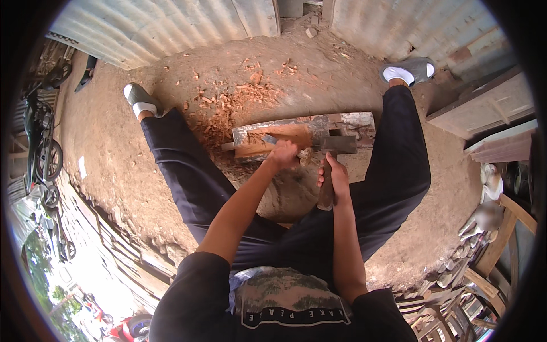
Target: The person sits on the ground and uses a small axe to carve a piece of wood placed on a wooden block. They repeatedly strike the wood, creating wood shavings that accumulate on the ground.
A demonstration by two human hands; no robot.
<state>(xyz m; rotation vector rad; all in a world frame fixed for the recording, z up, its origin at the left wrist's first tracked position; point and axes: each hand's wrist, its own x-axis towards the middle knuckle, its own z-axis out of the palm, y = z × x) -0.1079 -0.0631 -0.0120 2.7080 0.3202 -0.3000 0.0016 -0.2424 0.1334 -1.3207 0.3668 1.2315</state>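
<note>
Left hand (282, 155) clenched round chisel (270, 139), tip on wood block (273, 142). Right hand (336, 179) grips mallet (333, 149) handle; head just right of the chisel.

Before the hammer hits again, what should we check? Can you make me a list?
1. Right hand grips the hammer handle: ok.
2. Left hand holds the chisel on the wood block: ok.
3. Fingers away from the chisel's struck end: cannot tell.
4. Block resting steady on the dirt ground: ok.
5. Feet spread away from the block: ok.
</note>
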